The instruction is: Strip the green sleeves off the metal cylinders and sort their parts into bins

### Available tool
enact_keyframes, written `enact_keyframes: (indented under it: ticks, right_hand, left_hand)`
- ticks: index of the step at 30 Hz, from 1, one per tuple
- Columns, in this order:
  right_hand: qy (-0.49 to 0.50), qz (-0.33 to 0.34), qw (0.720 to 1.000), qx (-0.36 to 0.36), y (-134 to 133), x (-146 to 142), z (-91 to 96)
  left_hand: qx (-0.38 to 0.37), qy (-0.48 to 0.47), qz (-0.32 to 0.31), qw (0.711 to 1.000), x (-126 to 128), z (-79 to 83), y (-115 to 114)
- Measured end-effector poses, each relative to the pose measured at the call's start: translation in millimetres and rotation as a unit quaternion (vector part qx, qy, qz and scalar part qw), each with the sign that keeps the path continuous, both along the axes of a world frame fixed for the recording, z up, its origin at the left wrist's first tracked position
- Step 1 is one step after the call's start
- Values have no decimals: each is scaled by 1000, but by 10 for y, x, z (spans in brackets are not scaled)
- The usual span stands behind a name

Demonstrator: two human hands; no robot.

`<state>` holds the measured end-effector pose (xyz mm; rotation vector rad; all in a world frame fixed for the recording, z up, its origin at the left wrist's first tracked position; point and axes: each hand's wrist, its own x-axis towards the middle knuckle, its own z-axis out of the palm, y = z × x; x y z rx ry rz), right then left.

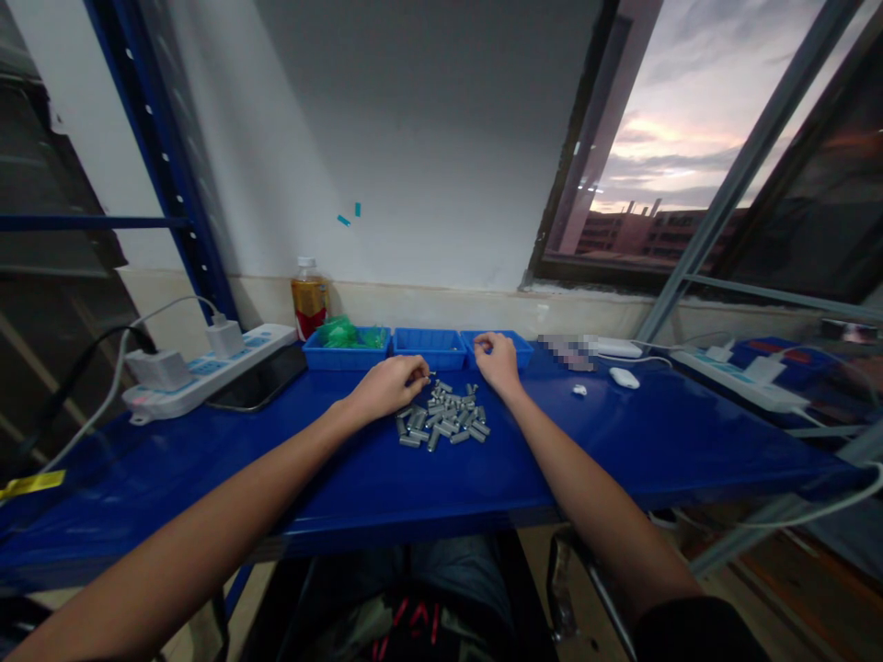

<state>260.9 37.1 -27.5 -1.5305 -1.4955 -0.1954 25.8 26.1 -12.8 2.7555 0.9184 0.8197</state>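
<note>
A loose pile of small grey metal cylinders (445, 425) lies on the blue table (345, 487) between my forearms. My left hand (393, 384) is at the pile's left edge, thumb and fingers pinched together. A tiny shiny bit shows at its fingertips, too small to name. Over the front of the right blue bin (521, 349) is my right hand (497, 357), its fingers curled inward; whatever they may hold is hidden. The middle blue bin (428, 345) stands just beyond my left hand.
A left blue bin (314, 357) holds crumpled green plastic (341, 333), with a drink bottle (309, 299) behind it. On the left are a phone (258, 382) and a plugged-in power strip (207, 372). Rightward lie a white earbud case (624, 378) and another power strip (741, 379).
</note>
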Motion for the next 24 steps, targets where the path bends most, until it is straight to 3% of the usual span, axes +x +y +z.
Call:
enact_keyframes:
  ticks: [7, 11, 13, 16, 18, 21, 24]
  right_hand:
    - [16, 115, 992, 47, -218, -364, 115]
    - [98, 186, 977, 26, -293, -522, 153]
    - [198, 223, 954, -34, -313, -584, 164]
    - [335, 292, 881, -162, -341, -649, 172]
    - [374, 333, 841, -205, -358, -670, 172]
    - [384, 359, 823, -216, -369, -672, 167]
    - [374, 357, 830, -209, -369, -665, 157]
  left_hand:
    - [-82, -127, 14, 988, 22, 97, 0]
    - [-128, -207, 14, 970, 24, 101, 48]
    - [-134, -229, 9, 964, 21, 93, 70]
    - [-134, -245, -3, 960, 20, 89, 77]
    - [-139, -243, -14, 960, 22, 94, 65]
    - [-150, -236, -29, 960, 28, 106, 44]
    - [-161, -236, -38, 958, 35, 109, 38]
